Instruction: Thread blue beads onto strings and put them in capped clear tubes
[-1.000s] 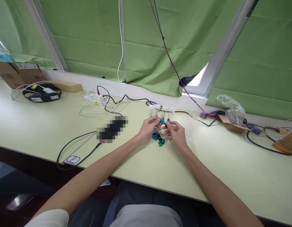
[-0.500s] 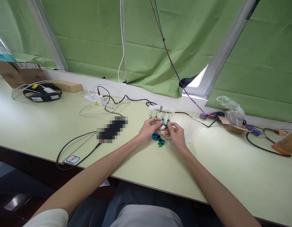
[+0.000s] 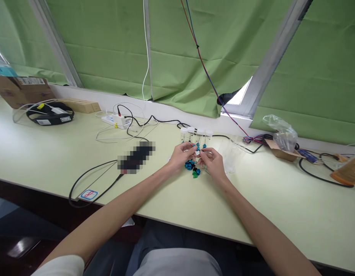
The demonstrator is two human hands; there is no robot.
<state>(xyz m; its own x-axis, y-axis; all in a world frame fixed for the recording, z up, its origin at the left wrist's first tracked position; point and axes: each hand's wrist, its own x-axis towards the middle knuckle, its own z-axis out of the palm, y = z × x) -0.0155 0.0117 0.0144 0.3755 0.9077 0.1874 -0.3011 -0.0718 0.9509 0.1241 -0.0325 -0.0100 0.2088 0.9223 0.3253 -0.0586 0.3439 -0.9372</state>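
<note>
A blue-edged sticker [image 3: 89, 194] on the table [image 3: 189, 207], near left, bears a red handwritten mark, perhaps an 8. White labels [image 3: 31, 81] on the cardboard box [image 3: 10, 92] and black headband [image 3: 54, 119], far left, are too small to read.

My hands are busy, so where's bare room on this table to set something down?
The table is bare right of the right forearm, between the headband and black cable loop, and along the front edge between forearms. It's crowded around the left hand and right hand: blue and green pieces, white-capped items, clear plastic.
</note>
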